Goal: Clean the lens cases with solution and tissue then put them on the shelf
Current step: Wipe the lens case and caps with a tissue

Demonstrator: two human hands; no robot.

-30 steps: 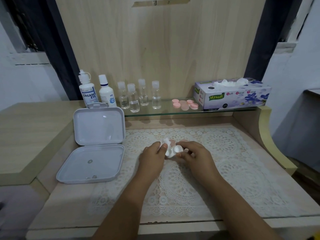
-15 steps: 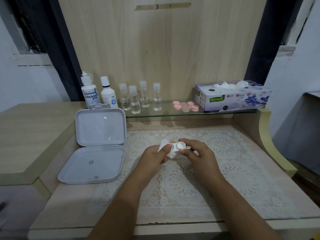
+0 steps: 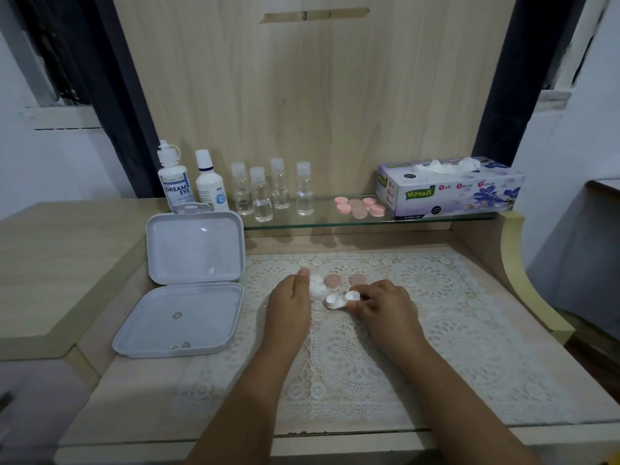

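My right hand (image 3: 382, 305) pinches a white double-cup lens case (image 3: 340, 299) just above the lace mat (image 3: 436, 330). To its left, my left hand (image 3: 291, 305) grips a crumpled white tissue (image 3: 317, 287), now apart from the case. Two pink caps (image 3: 332, 280) lie on the mat behind the case. On the glass shelf (image 3: 322, 220) at the back sit several pink lens cases and caps (image 3: 359, 206), a Dream Eye solution bottle (image 3: 174, 182) and a second white bottle (image 3: 209, 184).
An open white plastic box (image 3: 188, 283) stands at the left of the mat with small bits inside. Several small clear bottles (image 3: 268, 193) and a Mysoft tissue box (image 3: 449, 189) are on the shelf. A raised wooden ledge runs along the right.
My hands have drawn apart: the tissue has come off the lens case and moved left, and the two pink caps behind are now uncovered. The case has sunk a little toward the mat.
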